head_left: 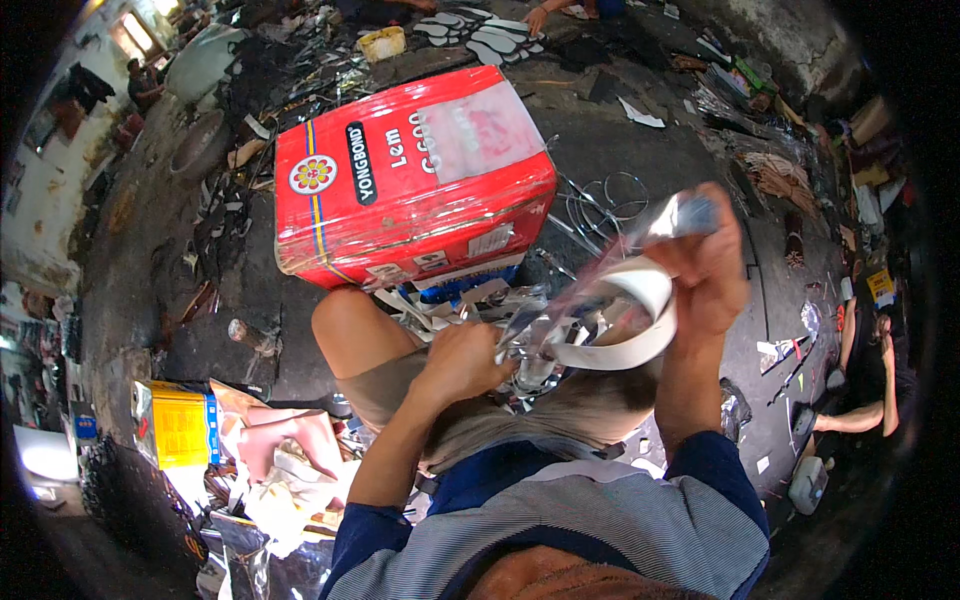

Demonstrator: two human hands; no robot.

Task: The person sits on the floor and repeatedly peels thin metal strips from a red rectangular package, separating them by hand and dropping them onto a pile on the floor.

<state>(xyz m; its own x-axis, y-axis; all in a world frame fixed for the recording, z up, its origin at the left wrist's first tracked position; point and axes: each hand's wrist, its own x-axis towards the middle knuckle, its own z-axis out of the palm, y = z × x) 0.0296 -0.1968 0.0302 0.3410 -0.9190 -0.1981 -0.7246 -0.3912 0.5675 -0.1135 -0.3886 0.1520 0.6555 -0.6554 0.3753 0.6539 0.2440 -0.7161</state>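
Observation:
Over my lap my left hand (pixel 463 362) is closed, its fingers pinching shiny clear plastic film (pixel 522 335). My right hand (pixel 715 275) is raised to the right, somewhat blurred, with its fingers wrapped round a broad white strip (pixel 620 353). That strip curls in a loop from the right hand back toward the left. A glossy silvery piece (pixel 690 215) sticks out at the right fingertips; whether it belongs to the same film I cannot tell. More scraps lie beneath, between my knees.
A big red taped carton (pixel 400 225) stands just ahead. Coiled wire (pixel 605 205) lies at its right. Left of me are a yellow tin (pixel 178 425) and heaped pale scraps (pixel 290 470). White cut pieces (pixel 500 40) lie far ahead near another person's hand (pixel 538 18). Other people sit farther off.

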